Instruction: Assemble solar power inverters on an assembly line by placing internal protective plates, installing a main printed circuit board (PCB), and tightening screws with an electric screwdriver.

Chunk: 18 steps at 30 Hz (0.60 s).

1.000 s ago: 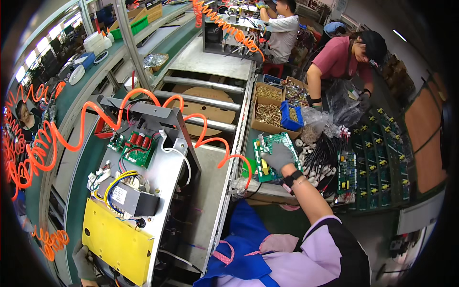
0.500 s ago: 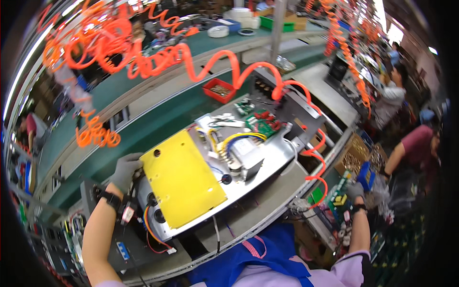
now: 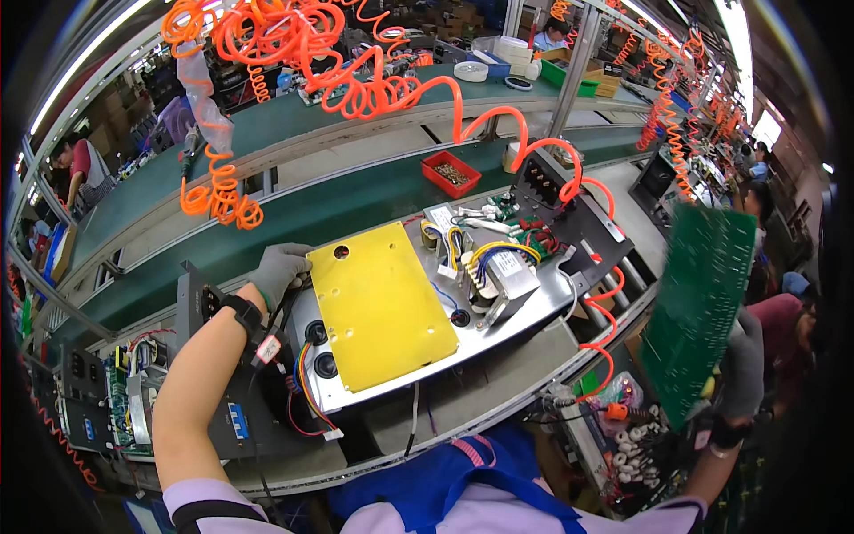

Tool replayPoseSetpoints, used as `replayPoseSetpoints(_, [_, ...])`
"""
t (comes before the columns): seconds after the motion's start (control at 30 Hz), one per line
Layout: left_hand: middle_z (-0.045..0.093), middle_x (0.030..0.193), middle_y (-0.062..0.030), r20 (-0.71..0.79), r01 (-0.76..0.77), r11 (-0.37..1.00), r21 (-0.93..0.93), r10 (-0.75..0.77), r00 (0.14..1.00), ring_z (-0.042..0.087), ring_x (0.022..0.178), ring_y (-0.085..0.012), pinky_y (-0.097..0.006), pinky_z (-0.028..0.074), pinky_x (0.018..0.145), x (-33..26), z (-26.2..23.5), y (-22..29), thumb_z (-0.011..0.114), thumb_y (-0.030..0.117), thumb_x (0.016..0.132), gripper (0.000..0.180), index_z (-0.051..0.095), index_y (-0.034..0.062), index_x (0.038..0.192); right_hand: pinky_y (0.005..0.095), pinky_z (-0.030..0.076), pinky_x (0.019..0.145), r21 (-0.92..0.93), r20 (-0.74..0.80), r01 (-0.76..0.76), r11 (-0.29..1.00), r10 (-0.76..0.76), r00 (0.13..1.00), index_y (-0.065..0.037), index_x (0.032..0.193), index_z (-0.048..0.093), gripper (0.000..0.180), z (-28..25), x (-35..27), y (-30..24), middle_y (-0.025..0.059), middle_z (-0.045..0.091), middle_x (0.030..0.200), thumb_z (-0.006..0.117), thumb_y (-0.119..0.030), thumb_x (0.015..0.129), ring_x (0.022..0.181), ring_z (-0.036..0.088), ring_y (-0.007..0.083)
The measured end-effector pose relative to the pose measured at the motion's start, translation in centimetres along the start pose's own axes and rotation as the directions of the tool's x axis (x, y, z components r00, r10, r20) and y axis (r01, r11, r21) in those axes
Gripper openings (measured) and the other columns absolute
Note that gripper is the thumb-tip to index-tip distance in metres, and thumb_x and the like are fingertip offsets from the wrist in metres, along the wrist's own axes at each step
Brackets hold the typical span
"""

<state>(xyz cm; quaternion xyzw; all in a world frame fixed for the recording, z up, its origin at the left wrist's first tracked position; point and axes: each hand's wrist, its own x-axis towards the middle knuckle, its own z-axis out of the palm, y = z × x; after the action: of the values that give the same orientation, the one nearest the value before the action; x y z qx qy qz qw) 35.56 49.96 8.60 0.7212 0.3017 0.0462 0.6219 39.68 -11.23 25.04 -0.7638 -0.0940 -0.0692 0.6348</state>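
My right hand (image 3: 743,365), in a grey glove, is closed on the lower right edge of a large green circuit board (image 3: 698,307). The board is raised and tilted, its solder side showing, slightly blurred. My gloved left hand (image 3: 283,270) is at the far left corner of a metal chassis (image 3: 342,394), its fingers closed around black cables (image 3: 283,313) beside a yellow sheet (image 3: 382,307). That sheet lies flat on the left part of the chassis. To its right sit a transformer (image 3: 507,276) with yellow and blue wires and small green boards (image 3: 538,238).
A red bin of screws (image 3: 451,173) stands on the green conveyor (image 3: 374,200) behind the chassis. Orange coiled hoses (image 3: 356,93) hang overhead, one reaching across the black panel (image 3: 578,214). Another opened unit (image 3: 129,392) is at left. A co-worker's sleeve (image 3: 776,319) shows at right.
My right hand has come up from the parts at the right, with the green circuit board now raised in it. My left hand stays at the chassis corner. The head view has shifted.
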Motion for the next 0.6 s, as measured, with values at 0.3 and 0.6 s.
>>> replayPoseSetpoints(0.3, [0.068, 0.083, -0.009, 0.029, -0.207, 0.966, -0.158, 0.214, 0.976, 0.061, 0.066, -0.0147, -0.027, 0.05, 0.058, 2.1, -0.7, -2.9, 0.062, -0.004, 0.074, 0.029, 0.069, -0.0032, 0.102, 0.0331, 0.047, 0.068, 0.037, 0.901, 0.795, 0.606, -0.364, 0.236, -0.003, 0.098, 0.068, 0.021, 22.1, 4.3, -10.3, 0.0087, 0.061, 0.088, 0.067, -0.007, 0.077, 0.08, 0.06, 0.0229])
replayPoseSetpoints(0.6, [0.066, 0.075, -0.0092, -0.06, -0.032, 0.998, -0.056, 0.028, 0.998, 0.054, 0.053, -0.0113, -0.026, 0.045, 0.048, 1.1, -0.3, -0.9, 0.06, -0.01, 0.073, 0.034, 0.069, -0.0031, 0.104, 0.0386, 0.053, 0.068, 0.459, 0.887, 0.882, -0.109, 0.114, -0.447, -0.005, 0.091, 0.06, 0.021, 35.0, 6.4, -4.1, 0.0126, 0.053, 0.092, 0.058, -0.023, 0.079, 0.09, 0.058, 0.0285])
